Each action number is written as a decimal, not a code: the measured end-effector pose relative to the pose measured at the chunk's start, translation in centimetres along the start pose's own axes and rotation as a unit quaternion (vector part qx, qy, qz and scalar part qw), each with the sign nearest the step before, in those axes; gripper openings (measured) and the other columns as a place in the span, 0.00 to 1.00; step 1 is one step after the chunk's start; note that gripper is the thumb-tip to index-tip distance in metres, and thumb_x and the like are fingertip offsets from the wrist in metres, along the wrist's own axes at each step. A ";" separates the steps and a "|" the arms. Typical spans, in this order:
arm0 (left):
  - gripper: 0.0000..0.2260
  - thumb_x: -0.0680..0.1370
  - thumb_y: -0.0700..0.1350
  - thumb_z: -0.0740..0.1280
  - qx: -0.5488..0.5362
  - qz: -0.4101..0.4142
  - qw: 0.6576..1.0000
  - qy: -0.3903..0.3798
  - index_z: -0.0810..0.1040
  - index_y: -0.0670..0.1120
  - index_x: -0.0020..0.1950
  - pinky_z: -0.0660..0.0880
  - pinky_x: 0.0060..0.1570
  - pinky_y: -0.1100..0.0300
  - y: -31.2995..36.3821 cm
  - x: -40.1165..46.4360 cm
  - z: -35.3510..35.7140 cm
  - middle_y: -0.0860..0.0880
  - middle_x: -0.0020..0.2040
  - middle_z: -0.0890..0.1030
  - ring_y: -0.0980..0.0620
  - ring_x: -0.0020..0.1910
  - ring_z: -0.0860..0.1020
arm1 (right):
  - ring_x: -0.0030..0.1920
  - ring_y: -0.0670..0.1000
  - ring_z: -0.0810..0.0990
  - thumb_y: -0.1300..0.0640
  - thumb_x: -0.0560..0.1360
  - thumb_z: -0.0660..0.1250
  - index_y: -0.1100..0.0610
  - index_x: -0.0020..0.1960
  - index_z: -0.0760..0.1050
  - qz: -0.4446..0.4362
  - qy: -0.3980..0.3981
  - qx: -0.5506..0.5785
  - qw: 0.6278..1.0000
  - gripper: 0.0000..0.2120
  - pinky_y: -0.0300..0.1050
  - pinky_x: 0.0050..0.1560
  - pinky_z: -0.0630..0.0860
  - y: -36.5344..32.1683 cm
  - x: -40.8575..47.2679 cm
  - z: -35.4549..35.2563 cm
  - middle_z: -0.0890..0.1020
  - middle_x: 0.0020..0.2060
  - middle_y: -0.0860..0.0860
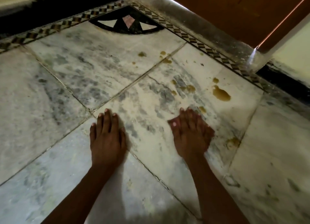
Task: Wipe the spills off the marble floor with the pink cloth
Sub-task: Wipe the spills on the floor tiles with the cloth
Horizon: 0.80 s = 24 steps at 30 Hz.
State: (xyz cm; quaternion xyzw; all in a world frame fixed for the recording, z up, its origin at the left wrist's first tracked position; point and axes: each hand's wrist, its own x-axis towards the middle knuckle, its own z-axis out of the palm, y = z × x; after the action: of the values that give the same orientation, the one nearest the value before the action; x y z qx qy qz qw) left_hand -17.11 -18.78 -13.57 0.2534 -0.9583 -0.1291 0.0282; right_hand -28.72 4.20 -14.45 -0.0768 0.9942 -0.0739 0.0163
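Note:
Brownish-yellow spills dot the white and grey marble floor. The largest puddle lies right of centre, with smaller drops beside it, more farther back, and a smear near a tile joint. My left hand lies flat on the floor, palm down, fingers extended and holding nothing. My right hand hovers or rests just short of the spills, blurred, fingers extended and empty. No pink cloth is in view.
A checkered inlay border runs along the walls, with a black fan-shaped corner motif. A brown wooden door stands at the back right, and a wall corner juts in at the right.

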 end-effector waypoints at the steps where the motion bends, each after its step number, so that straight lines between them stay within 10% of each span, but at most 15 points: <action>1: 0.30 0.84 0.52 0.52 -0.007 0.004 1.000 -0.004 0.63 0.43 0.85 0.57 0.83 0.35 0.5 -0.1 -0.1 0.40 0.88 0.55 0.38 0.87 0.57 | 0.88 0.57 0.47 0.38 0.87 0.47 0.42 0.87 0.50 0.056 -0.025 0.030 0.998 0.30 0.63 0.84 0.40 -0.6 1.7 -0.2 0.51 0.88 0.47; 5: 0.28 0.86 0.50 0.57 -0.050 -0.022 0.998 -0.019 0.61 0.45 0.86 0.52 0.82 0.33 4.7 -0.1 -0.1 0.40 0.89 0.51 0.39 0.87 0.54 | 0.87 0.57 0.34 0.37 0.87 0.45 0.43 0.87 0.41 0.062 -0.088 0.081 0.991 0.31 0.68 0.83 0.34 -3.9 4.1 -0.4 0.39 0.88 0.45; 9: 0.30 0.87 0.55 0.49 -0.007 0.005 0.999 -0.033 0.52 0.49 0.88 0.45 0.85 0.37 9.0 -1.3 1.7 0.43 0.89 0.47 0.41 0.89 0.47 | 0.87 0.52 0.52 0.36 0.86 0.51 0.41 0.86 0.56 -0.115 -0.001 0.026 0.993 0.30 0.66 0.84 0.50 0.7 -4.0 -0.1 0.55 0.87 0.43; 15: 0.32 0.84 0.57 0.48 0.010 0.002 1.000 -0.020 0.54 0.49 0.88 0.47 0.85 0.36 9.1 -1.3 2.3 0.44 0.89 0.49 0.41 0.88 0.49 | 0.87 0.57 0.39 0.37 0.87 0.45 0.43 0.87 0.43 0.151 -0.046 0.054 0.986 0.31 0.68 0.84 0.38 1.5 1.7 -0.7 0.42 0.88 0.45; 18: 0.31 0.85 0.56 0.47 0.011 0.004 1.000 -0.016 0.55 0.49 0.88 0.48 0.84 0.36 9.1 -1.1 2.2 0.43 0.89 0.51 0.40 0.88 0.50 | 0.86 0.58 0.32 0.37 0.87 0.44 0.45 0.87 0.39 0.124 -0.077 0.085 0.986 0.33 0.69 0.82 0.31 -1.2 4.0 -0.6 0.37 0.87 0.47; 22: 0.31 0.85 0.57 0.47 0.004 0.001 1.000 -0.010 0.55 0.49 0.88 0.48 0.85 0.37 9.2 -1.4 2.0 0.44 0.89 0.51 0.41 0.88 0.50 | 0.88 0.55 0.46 0.35 0.86 0.46 0.42 0.87 0.50 -0.084 -0.033 0.025 0.996 0.32 0.66 0.85 0.43 2.0 -3.6 -0.2 0.48 0.88 0.44; 24: 0.31 0.85 0.58 0.45 0.001 0.005 1.000 -0.012 0.55 0.50 0.88 0.47 0.85 0.38 9.0 -1.5 1.9 0.45 0.89 0.50 0.42 0.88 0.49 | 0.87 0.56 0.54 0.34 0.84 0.45 0.42 0.86 0.56 -0.043 -0.016 0.016 0.999 0.32 0.66 0.84 0.50 6.0 -5.9 -0.7 0.55 0.87 0.45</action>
State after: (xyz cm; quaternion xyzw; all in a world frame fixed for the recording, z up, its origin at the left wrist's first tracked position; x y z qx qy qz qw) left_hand -20.38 -10.03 -13.05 0.2466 -0.9600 -0.1313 0.0168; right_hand -23.80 11.12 -14.51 -0.1201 0.9883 -0.0890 0.0303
